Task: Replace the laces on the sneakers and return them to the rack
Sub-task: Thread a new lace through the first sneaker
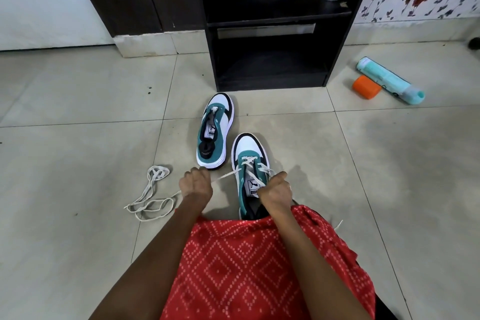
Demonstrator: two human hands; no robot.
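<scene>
Left hand point(196, 184): fist curled round a strand of the white lace point(224, 176), which runs taut to the near sneaker.
Right hand point(275, 189): fingers curled round the other strand, over the shoe's tongue.
Near sneaker point(250, 161): teal and white, toe pointing far, partly laced, heel under the red patterned garment point(249, 267).
Far sneaker point(215, 130): just left and beyond, unlaced, on the tile.
Loose lace point(153, 195): heaped on the floor left of the left hand.
Rack point(270, 65): dark shelves, far centre.
Right floor: teal bottle point(387, 79), orange cap point(366, 87) beside it.
</scene>
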